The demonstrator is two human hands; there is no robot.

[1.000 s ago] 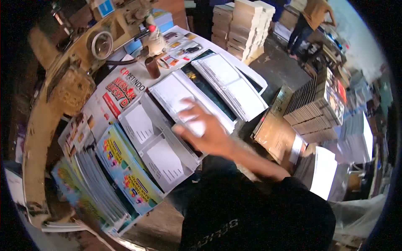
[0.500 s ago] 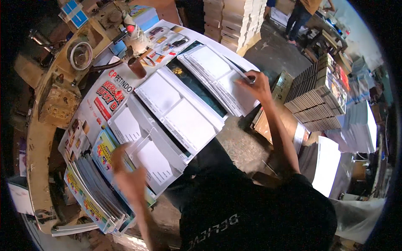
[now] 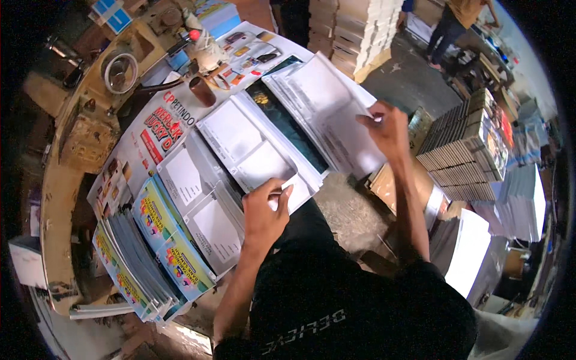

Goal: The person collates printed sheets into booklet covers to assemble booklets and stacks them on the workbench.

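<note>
My left hand (image 3: 264, 213) is closed in a pinch at the near corner of the middle stack of white printed sheets (image 3: 231, 129), and the sheet's corner curls up between thumb and fingers. On the right, my right hand (image 3: 390, 129) pinches the edge of a white printed sheet (image 3: 315, 84), which rises off the right stack. A dark green printed sheet (image 3: 285, 129) shows between these two stacks. Left of the middle stack lies another stack of white sheets (image 3: 210, 225). Beside it sit colourful yellow and blue printed covers (image 3: 174, 255).
A brown cylinder (image 3: 203, 92) and a wrapped bottle with a red tip (image 3: 204, 51) stand on the poster-covered table (image 3: 135, 132). Bound books (image 3: 462, 153) are piled at right, near white paper stacks (image 3: 519, 198). A tall paper pile (image 3: 354, 36) and a person (image 3: 450, 27) are farther back.
My left hand has moved right, from over the colourful covers and left stack to the middle stack's corner. The sheet in my right hand has lifted farther from its stack.
</note>
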